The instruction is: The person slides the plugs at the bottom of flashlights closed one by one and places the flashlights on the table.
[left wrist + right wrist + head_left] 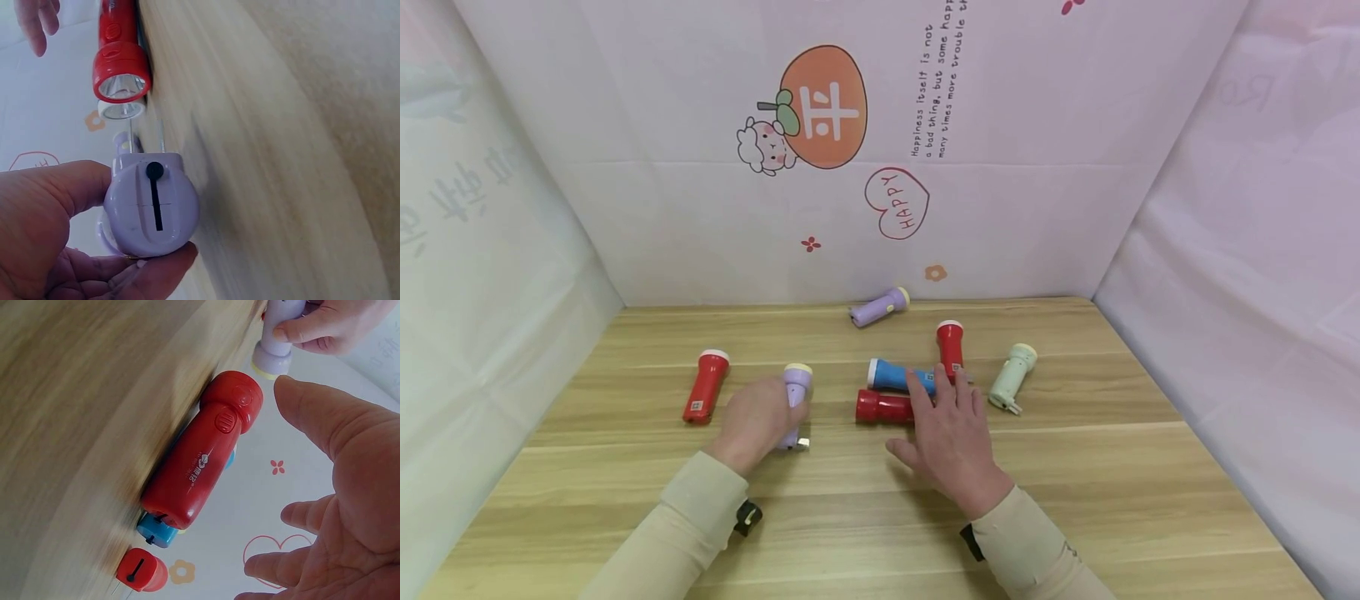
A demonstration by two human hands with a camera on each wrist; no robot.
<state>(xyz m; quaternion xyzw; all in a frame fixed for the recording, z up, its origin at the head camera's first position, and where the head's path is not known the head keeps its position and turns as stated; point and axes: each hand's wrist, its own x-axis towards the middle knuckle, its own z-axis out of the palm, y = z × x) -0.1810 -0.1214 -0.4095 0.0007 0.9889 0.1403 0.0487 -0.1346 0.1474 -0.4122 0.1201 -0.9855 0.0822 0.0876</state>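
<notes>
My left hand (pixel 756 427) holds a lilac flashlight (pixel 797 386) between thumb and fingers, its pale yellow head pointing away from me. In the left wrist view the flashlight's tail end (pixel 152 206) shows a black slider in a slot and two metal plug prongs folded out. My right hand (pixel 953 446) has its fingers spread, over the near side of a red flashlight (pixel 878 407) that lies sideways. In the right wrist view that red flashlight (pixel 194 462) lies apart from the thumb and fingers. Just behind it lies a blue flashlight (pixel 891 375) with a white head, partly hidden by my fingers.
Another red flashlight (pixel 950 343) lies behind the blue one, with a pale green flashlight (pixel 1014 373) to its right, prongs out. A second lilac flashlight (pixel 880 307) lies near the back wall. One more red flashlight (pixel 707 387) is left of my left hand. Printed cloth walls surround the wooden table (pixel 850 525).
</notes>
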